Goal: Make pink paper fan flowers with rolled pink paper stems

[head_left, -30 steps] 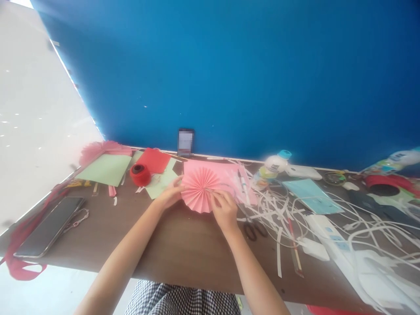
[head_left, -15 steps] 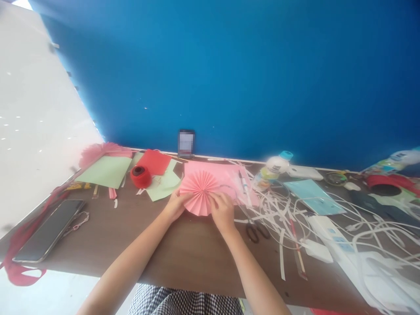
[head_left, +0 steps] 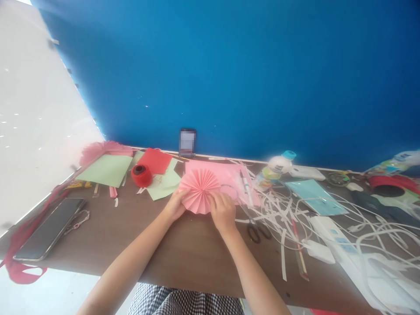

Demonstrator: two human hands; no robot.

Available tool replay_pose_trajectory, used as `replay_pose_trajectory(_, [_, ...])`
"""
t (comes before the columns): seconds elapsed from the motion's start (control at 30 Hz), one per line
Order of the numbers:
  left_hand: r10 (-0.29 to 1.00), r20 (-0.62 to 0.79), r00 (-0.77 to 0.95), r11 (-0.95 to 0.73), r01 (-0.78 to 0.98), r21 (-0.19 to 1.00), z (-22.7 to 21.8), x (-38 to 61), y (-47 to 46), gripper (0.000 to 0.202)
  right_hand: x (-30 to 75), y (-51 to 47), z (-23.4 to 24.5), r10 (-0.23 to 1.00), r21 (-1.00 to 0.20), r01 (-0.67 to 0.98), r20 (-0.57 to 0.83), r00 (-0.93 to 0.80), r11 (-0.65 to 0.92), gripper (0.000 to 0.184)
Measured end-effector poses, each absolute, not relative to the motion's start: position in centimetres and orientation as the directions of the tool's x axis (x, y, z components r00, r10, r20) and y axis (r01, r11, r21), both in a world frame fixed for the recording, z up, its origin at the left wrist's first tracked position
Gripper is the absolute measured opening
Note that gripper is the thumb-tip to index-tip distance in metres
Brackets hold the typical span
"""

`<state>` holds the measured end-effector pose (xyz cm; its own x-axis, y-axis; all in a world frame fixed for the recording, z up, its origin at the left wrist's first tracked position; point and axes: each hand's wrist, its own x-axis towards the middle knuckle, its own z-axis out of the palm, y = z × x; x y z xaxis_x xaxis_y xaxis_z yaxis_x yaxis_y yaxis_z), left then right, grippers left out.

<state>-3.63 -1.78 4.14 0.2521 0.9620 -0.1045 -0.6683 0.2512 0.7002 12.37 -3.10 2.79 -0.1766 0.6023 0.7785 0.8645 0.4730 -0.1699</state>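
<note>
A round pleated pink paper fan sits on the brown table in front of me. My left hand pinches its lower left edge. My right hand grips its right side, fingers curled near the centre. Behind the fan lies a flat sheet of pink paper. Black-handled scissors rest just right of my right hand.
A red ribbon roll, green sheets, a red sheet and another pink fan lie at left. A phone rests near the left edge; a second phone leans on the blue wall. White paper strips, a bottle and cables crowd the right.
My left hand has slid from the fan's left rim down to its lower edge. The fan has shifted slightly; my right hand stays on it.
</note>
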Motion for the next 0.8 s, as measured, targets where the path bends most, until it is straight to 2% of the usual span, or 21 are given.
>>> replay_pose_trajectory(0.43, [0.96,-0.101,0.263,0.255,-0.659,0.707,4.0,-4.1,-1.6,0.032,12.9,-2.8,3.2,0.585,-0.047,0.869,0.757,-0.291,0.493,0.014])
replay_pose_trajectory(0.53, [0.929,-0.033,0.368,0.297,-0.691,0.659,3.9,-4.3,-1.8,0.033,13.0,-2.7,3.1,0.599,-0.109,0.882,0.77,-0.218,0.459,0.014])
replay_pose_trajectory(0.63, [0.9,-0.004,0.435,0.335,-0.688,0.644,3.5,-4.3,-2.0,0.039,13.1,-2.5,2.7,0.64,-0.229,0.888,0.763,-0.09,0.399,0.017])
replay_pose_trajectory(0.73, [0.908,-0.057,0.415,0.324,-0.608,0.725,3.2,-3.6,-2.4,0.045,13.2,-2.4,2.3,0.667,-0.314,0.887,0.745,0.01,0.338,0.018])
replay_pose_trajectory(0.8, [0.929,-0.075,0.362,0.267,-0.516,0.814,3.2,-2.9,-2.9,0.048,13.1,-2.5,2.1,0.665,-0.319,0.893,0.746,0.029,0.319,0.019])
